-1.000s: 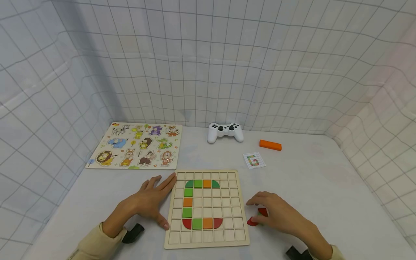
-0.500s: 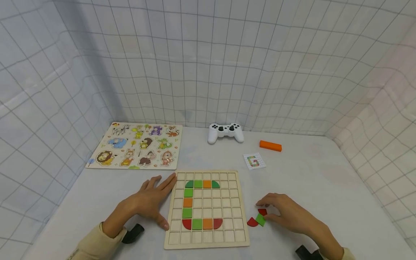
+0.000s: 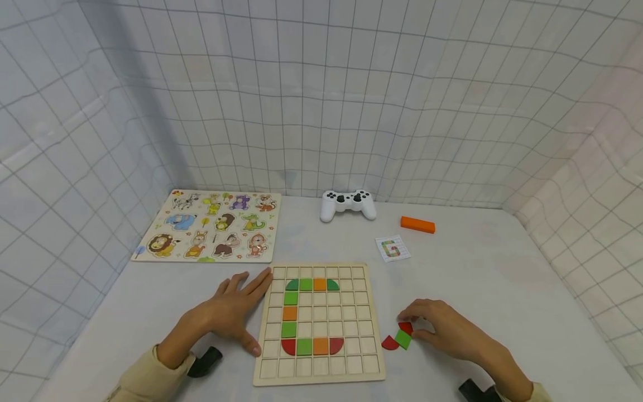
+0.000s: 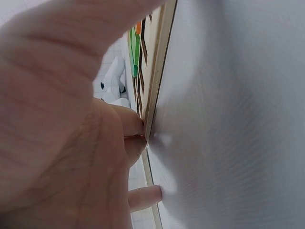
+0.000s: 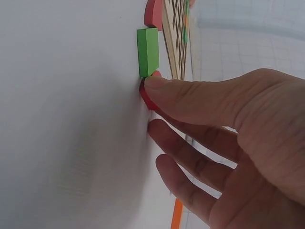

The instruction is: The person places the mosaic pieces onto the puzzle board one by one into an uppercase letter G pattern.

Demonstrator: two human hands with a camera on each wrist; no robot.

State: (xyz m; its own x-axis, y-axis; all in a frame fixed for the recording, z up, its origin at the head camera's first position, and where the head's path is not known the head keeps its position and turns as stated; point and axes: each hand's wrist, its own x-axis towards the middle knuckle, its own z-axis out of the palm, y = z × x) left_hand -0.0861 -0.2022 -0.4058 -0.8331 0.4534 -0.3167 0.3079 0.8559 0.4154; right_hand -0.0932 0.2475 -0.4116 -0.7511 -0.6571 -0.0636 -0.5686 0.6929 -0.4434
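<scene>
A wooden grid board lies on the table, with green, orange and red tiles set in a C-like outline. Along its left edge rests my left hand, fingers straight and spread, fingertips and thumb touching the rim. To the right of the board, my right hand pinches a red quarter-round tile between thumb and index finger, down at the table surface. Against that tile sits a green square tile, and another red quarter-round tile lies at the green one's left, close to the board.
Behind the board stand a white game controller and an orange block. A small pattern card lies nearer. An animal puzzle board is at the back left. White gridded cloth walls enclose the table.
My right hand has drawn back to the right from over the loose tiles, uncovering them, and its thumb and index finger have closed on the far red tile. The left hand stays put.
</scene>
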